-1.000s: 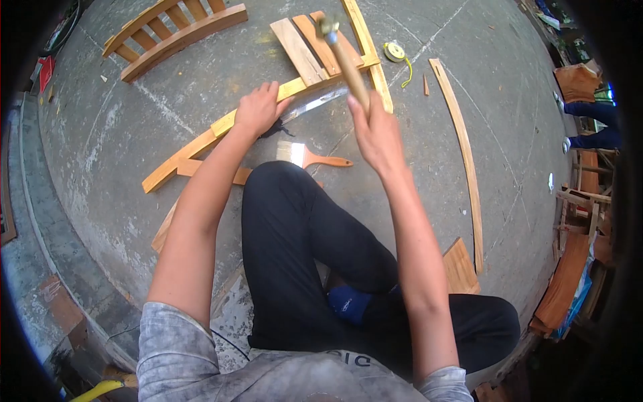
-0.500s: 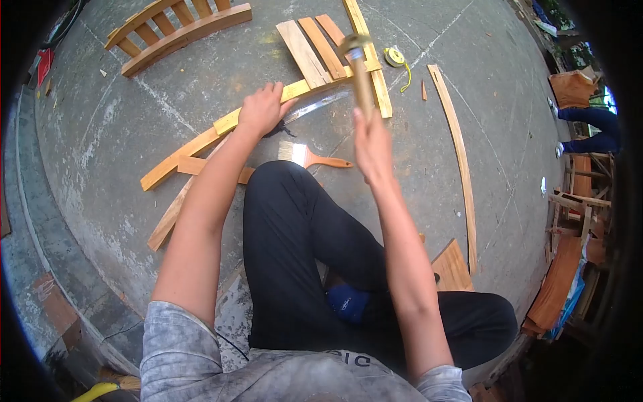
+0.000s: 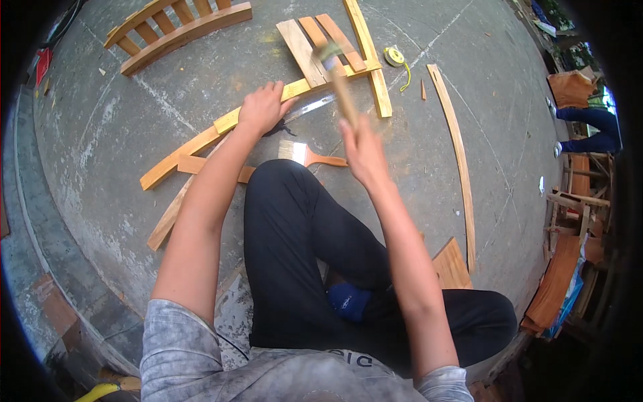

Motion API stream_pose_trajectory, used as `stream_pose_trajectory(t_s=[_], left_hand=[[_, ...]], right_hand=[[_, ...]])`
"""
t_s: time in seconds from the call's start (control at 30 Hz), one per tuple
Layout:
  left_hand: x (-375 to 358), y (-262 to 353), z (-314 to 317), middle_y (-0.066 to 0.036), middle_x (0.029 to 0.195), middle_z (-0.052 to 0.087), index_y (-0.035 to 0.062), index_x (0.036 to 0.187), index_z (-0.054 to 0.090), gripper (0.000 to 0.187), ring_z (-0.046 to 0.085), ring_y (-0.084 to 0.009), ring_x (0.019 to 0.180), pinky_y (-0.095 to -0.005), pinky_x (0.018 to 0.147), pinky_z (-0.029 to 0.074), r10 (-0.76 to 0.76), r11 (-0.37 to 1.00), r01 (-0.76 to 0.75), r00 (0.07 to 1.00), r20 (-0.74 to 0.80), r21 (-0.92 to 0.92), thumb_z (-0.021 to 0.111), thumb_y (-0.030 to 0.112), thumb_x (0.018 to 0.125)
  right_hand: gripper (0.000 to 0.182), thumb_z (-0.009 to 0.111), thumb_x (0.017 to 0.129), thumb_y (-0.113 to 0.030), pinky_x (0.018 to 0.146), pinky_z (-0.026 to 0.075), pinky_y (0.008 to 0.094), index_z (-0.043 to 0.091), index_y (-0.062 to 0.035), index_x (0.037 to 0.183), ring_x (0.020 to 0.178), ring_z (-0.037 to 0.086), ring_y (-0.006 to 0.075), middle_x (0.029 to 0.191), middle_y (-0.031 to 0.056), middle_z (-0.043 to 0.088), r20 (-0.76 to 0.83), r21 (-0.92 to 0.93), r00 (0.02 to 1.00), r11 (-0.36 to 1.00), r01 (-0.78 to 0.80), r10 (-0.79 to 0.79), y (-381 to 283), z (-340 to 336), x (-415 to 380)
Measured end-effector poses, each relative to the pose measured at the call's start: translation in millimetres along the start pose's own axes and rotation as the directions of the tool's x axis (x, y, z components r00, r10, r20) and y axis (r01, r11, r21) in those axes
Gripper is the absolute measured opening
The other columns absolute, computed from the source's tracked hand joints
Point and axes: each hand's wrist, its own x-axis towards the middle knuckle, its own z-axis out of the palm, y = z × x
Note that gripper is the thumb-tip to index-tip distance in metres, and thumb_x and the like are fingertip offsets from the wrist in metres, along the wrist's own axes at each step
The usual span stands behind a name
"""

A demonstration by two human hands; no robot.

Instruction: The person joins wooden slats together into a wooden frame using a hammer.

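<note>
My left hand (image 3: 262, 108) rests on a long curved wooden rail (image 3: 295, 90), its fingers wrapped over the wood. My right hand (image 3: 362, 149) is closed round the handle of a hammer (image 3: 344, 97), whose blurred head is over the short slats (image 3: 305, 53) that meet the rail. A straight yellowish bar (image 3: 367, 50) crosses the rail's right end. Below the rail lie a saw blade (image 3: 311, 107) and a paintbrush (image 3: 309, 155) with a wooden handle.
A slatted curved frame (image 3: 187, 37) lies at the upper left. A tape measure (image 3: 394, 57) and a long thin strip (image 3: 457, 154) are to the right. Stacked wood (image 3: 557, 281) and a person's legs (image 3: 589, 129) show at the far right.
My right hand and the hammer have moved left, from the rail's right end to over the slats. My left hand has stayed in place.
</note>
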Motion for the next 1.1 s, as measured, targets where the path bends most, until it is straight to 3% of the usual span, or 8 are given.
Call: stream_pose_trajectory(t_s=[0.07, 0.17, 0.37, 0.4, 0.57, 0.67, 0.93, 1.1], left_hand=[[1.1, -1.2, 0.9, -0.018, 0.105, 0.072, 0.0049, 0.114, 0.057, 0.054, 0.076, -0.0376, 0.097, -0.0491, 0.075, 0.063, 0.015, 1.0, -0.015, 1.0, 0.002, 0.012, 0.054, 0.059, 0.108], [-5.3, 1.0, 4.9, -0.017, 0.105, 0.072, 0.005, 0.113, 0.058, 0.054, 0.076, -0.0369, 0.095, -0.0484, 0.075, 0.063, 0.02, 1.0, -0.02, 1.0, 0.001, 0.014, 0.055, 0.059, 0.108], [0.5, -2.3, 5.8, -0.016, 0.102, 0.072, 0.0058, 0.111, 0.059, 0.053, 0.076, -0.0362, 0.093, -0.0477, 0.077, 0.063, 0.017, 1.0, -0.017, 0.999, -0.03, 0.0, 0.056, 0.058, 0.107], [0.2, -1.5, 4.6, -0.016, 0.104, 0.072, 0.0057, 0.112, 0.059, 0.053, 0.076, -0.0362, 0.095, -0.0479, 0.077, 0.063, 0.009, 1.0, -0.009, 1.0, -0.013, -0.002, 0.055, 0.059, 0.108], [0.1, -2.0, 8.0, -0.017, 0.107, 0.073, 0.0048, 0.116, 0.058, 0.056, 0.076, -0.0362, 0.098, -0.0467, 0.076, 0.063, -0.02, 1.0, 0.02, 1.0, -0.015, 0.001, 0.053, 0.06, 0.108], [2.8, -4.2, 7.8, -0.017, 0.106, 0.073, 0.005, 0.116, 0.058, 0.057, 0.077, -0.037, 0.096, -0.0468, 0.075, 0.063, -0.004, 1.0, 0.004, 1.0, -0.003, 0.014, 0.053, 0.061, 0.108], [2.4, -2.1, 6.4, -0.016, 0.106, 0.072, 0.0054, 0.115, 0.057, 0.055, 0.076, -0.0362, 0.096, -0.0475, 0.075, 0.063, 0.018, 1.0, -0.018, 1.0, -0.003, 0.0, 0.054, 0.059, 0.108], [1.9, -0.4, 4.6, -0.015, 0.108, 0.072, 0.0066, 0.116, 0.058, 0.052, 0.076, -0.0356, 0.1, -0.0482, 0.08, 0.062, -0.007, 1.0, 0.008, 0.999, 0.032, -0.025, 0.055, 0.058, 0.108]], right_hand=[[0.039, 0.06, 0.111, -0.039, 0.069, 0.052, 0.0591, 0.055, -0.0011, 0.117, 0.081, 0.065, 0.0591, 0.082, 0.0291, 0.07, 0.159, -0.065, 0.967, 0.979, -0.192, 0.2, 9.3, 2.1, -7.9], [0.04, 0.059, 0.112, -0.042, 0.065, 0.053, 0.0517, 0.056, -0.0023, 0.115, 0.071, 0.07, 0.0474, 0.076, 0.023, 0.069, 0.033, 0.0, 0.984, 0.985, -0.174, 0.174, -48.1, -38.4, 18.7], [0.041, 0.057, 0.113, -0.045, 0.058, 0.048, 0.0351, 0.058, -0.0048, 0.114, 0.065, 0.063, 0.0151, 0.07, 0.0098, 0.063, -0.317, 0.238, 0.937, 0.944, 0.227, -0.145, -78.0, -60.4, 50.5], [0.038, 0.059, 0.113, -0.041, 0.061, 0.051, 0.0414, 0.057, -0.0034, 0.116, 0.066, 0.07, 0.0296, 0.073, 0.0166, 0.066, -0.28, 0.254, 0.955, 0.952, 0.172, -0.098, -76.3, -56.4, 46.2], [0.039, 0.058, 0.112, -0.036, 0.07, 0.052, 0.0551, 0.055, 0.0001, 0.127, 0.084, 0.067, 0.0566, 0.083, 0.0315, 0.068, -0.007, -0.137, 1.0, 0.99, -0.022, 0.022, 23.8, 4.1, -8.9], [0.042, 0.056, 0.112, -0.038, 0.069, 0.052, 0.0539, 0.055, 0.0001, 0.129, 0.08, 0.068, 0.0542, 0.082, 0.0302, 0.068, 0.165, -0.11, 0.96, 0.972, -0.208, 0.224, -0.4, -19.5, -6.7], [0.035, 0.058, 0.113, -0.035, 0.059, 0.049, 0.0371, 0.056, -0.0016, 0.123, 0.063, 0.064, 0.0177, 0.068, 0.0126, 0.059, -0.238, 0.291, 0.963, 0.936, 0.195, -0.127, -63.7, -55.8, 45.8], [0.034, 0.06, 0.112, -0.033, 0.065, 0.054, 0.045, 0.055, -0.0001, 0.119, 0.072, 0.074, 0.0392, 0.078, 0.0233, 0.068, -0.088, 0.118, 0.996, 0.993, 0.004, 0.006, -24.7, -18.6, 14.0]])
